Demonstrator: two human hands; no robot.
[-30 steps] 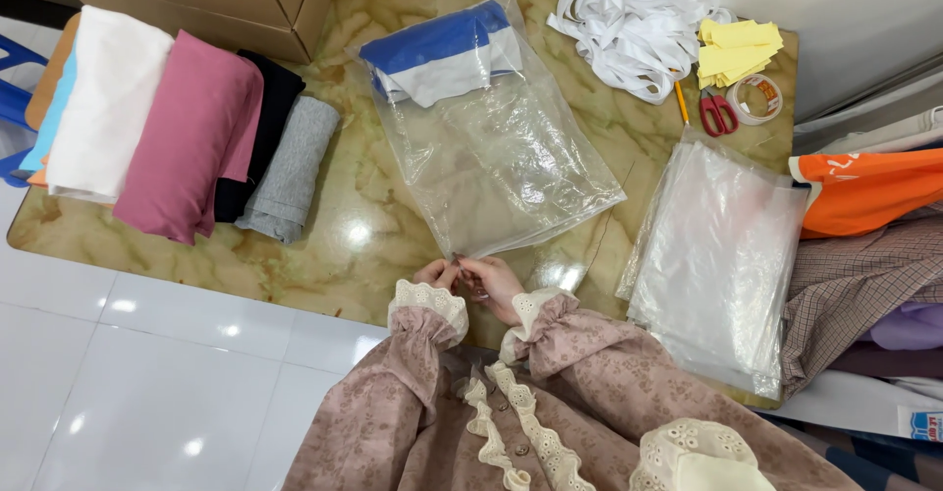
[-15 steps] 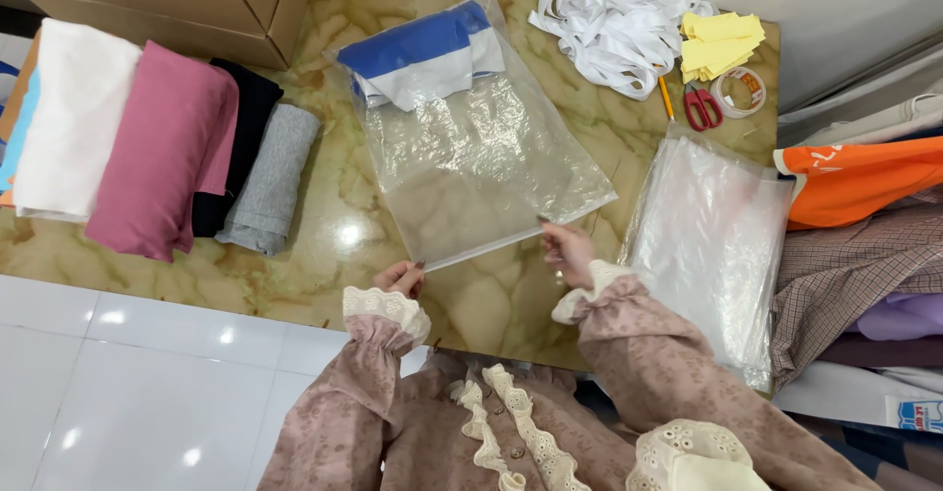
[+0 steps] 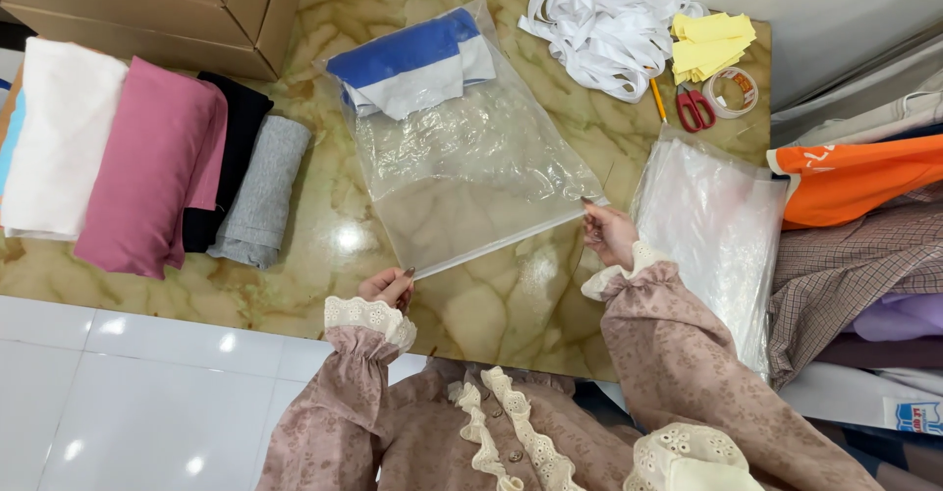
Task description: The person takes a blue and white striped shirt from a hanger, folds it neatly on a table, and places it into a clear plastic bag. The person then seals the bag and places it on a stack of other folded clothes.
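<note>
A clear plastic zip bag [image 3: 462, 177] lies on the marble tabletop [image 3: 511, 304] with a folded blue and white cloth [image 3: 413, 64] inside its far end. My left hand [image 3: 388, 285] pinches the bag's near left corner. My right hand [image 3: 609, 234] pinches the near right corner, and the sealed edge runs taut between them. Both arms wear pink floral sleeves with lace cuffs.
Folded white [image 3: 54, 137], pink [image 3: 147, 162], black [image 3: 231, 147] and grey [image 3: 260, 191] cloths lie in a row at left. A stack of clear bags [image 3: 712, 236] sits at right. White ribbon [image 3: 604, 20], yellow paper [image 3: 712, 44], red scissors [image 3: 695, 106] and tape [image 3: 735, 88] are at the back.
My hands started together at the middle of the bag's near edge and have slid apart to its two corners.
</note>
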